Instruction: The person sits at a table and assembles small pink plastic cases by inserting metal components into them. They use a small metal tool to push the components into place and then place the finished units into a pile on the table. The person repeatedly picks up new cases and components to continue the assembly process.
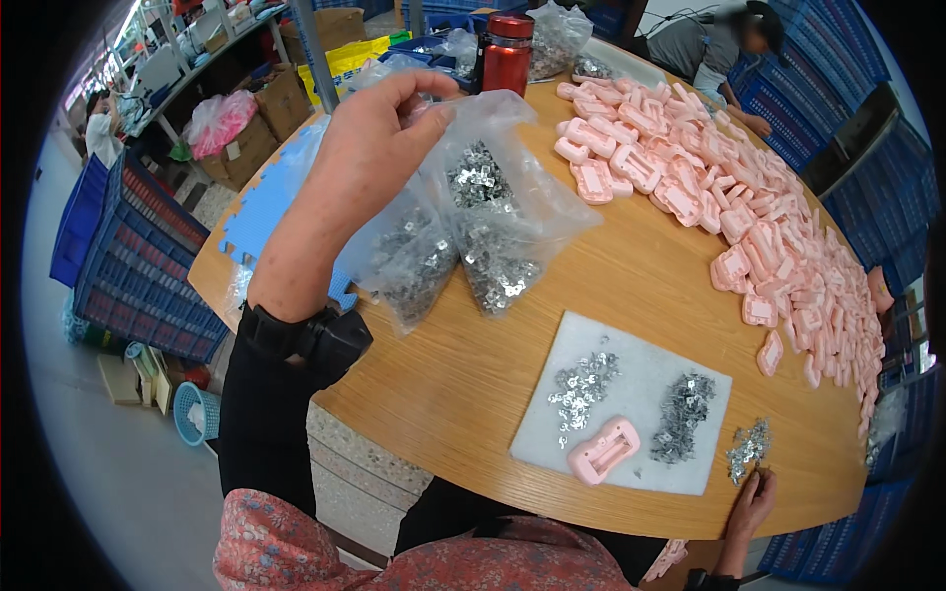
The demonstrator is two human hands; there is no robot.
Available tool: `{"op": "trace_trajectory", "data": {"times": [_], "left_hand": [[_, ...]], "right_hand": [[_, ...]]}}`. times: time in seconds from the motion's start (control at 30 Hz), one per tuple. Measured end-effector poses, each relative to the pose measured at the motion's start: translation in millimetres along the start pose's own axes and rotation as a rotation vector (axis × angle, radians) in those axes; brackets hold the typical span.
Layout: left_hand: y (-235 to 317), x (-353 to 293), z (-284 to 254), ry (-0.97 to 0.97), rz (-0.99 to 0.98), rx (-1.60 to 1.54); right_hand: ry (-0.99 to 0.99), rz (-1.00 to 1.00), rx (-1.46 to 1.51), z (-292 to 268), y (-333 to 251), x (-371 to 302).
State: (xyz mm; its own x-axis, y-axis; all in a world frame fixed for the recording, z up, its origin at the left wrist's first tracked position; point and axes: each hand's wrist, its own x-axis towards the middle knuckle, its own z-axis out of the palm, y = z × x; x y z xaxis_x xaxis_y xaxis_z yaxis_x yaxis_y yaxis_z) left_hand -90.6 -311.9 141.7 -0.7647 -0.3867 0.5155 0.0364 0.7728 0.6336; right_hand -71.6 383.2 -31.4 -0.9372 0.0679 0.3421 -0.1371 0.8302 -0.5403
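My left hand (370,143) is raised over the far left of the table, its fingers and thumb closed at the top of a clear plastic bag (527,192). Small silvery metal clips (501,271) fill the lower part of that bag. A second bag of clips (412,261) leans beside it. At the right front edge, my right hand (753,502) has its bent fingertips against a small heap of shiny clips (749,448); what they pinch is hidden. Between my hands, a white foam sheet (631,345) bears two clip heaps and a pink plastic housing (604,450).
Pink plastic housings (690,177) are piled along the table's right side. A red lidded flask (506,59) stands at the back, near blue foam mats (266,217). Across the table a person (705,54) bends forward. Stacked blue crates (138,256) stand left of the table.
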Motion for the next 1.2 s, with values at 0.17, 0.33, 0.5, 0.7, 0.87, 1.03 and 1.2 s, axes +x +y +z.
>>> {"op": "trace_trajectory", "data": {"times": [0.17,0.33,0.5,0.7,0.87,1.03,1.2], "left_hand": [[29,-8,5,0.167,0.301,-0.084],[35,-6,34,-0.148,0.421,0.223],[31,13,52,-0.384,0.298,0.499],[28,37,61,-0.511,0.303,0.523],[31,27,67,-0.558,0.093,0.583],[15,31,69,-0.604,0.03,0.69],[-26,39,84,-0.618,0.277,0.677]], "right_hand": [[-0.024,-0.006,-0.004,0,-4,2],[0.045,-0.05,-0.023,1,-2,1],[0.079,-0.04,-0.064,3,-5,2],[0.096,-0.07,-0.137,2,0,2],[0.104,-0.061,-0.123,3,-2,1],[0.1,-0.056,-0.103,1,-22,1],[0.048,0.036,-0.077,1,-19,2]]}}
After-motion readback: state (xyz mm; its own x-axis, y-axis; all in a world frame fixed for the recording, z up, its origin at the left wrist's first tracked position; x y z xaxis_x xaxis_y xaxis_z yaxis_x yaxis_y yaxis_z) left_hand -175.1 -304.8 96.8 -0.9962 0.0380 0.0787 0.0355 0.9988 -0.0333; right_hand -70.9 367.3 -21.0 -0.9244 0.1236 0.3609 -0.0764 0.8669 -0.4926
